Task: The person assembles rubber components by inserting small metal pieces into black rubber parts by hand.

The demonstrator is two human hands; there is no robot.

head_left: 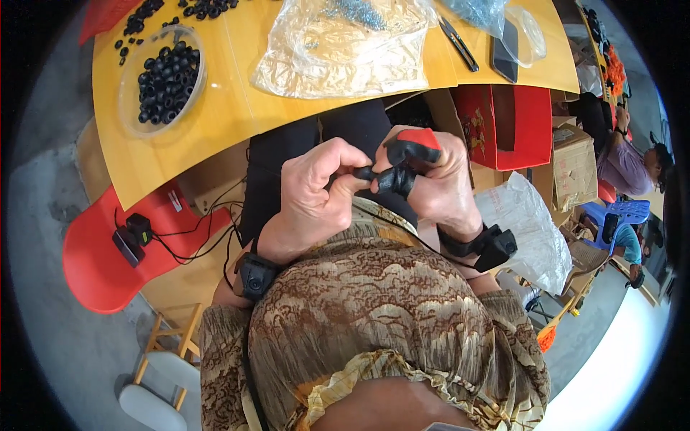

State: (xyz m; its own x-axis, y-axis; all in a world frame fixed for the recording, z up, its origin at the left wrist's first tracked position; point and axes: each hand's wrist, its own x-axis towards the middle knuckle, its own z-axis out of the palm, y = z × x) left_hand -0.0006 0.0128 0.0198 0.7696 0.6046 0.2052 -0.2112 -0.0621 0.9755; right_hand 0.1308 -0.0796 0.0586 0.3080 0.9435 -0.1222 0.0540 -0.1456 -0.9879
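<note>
Above my lap, just short of the table edge, my two hands meet. My left hand (pixel 313 190) is closed, pinching a small black part (pixel 364 173) between thumb and fingertips. Curled around a red-and-black handled tool (pixel 415 146), my right hand (pixel 442 183) is closed too; the tool's working end is hidden. Shiny black material (pixel 394 180) covers the right fingertips where they meet the small part. On the table at the left, a clear round tub (pixel 198 87) holds several small black rounded pieces (pixel 169 82).
Loose black pieces (pixel 208 8) lie behind the tub. A clear plastic bag (pixel 338 68) with small metal bits, a black pen-like tool (pixel 460 47) and a phone (pixel 504 54) lie rightward. Below are a red box (pixel 539 126), a red stool (pixel 93 251) and cables (pixel 194 244). People sit far right.
</note>
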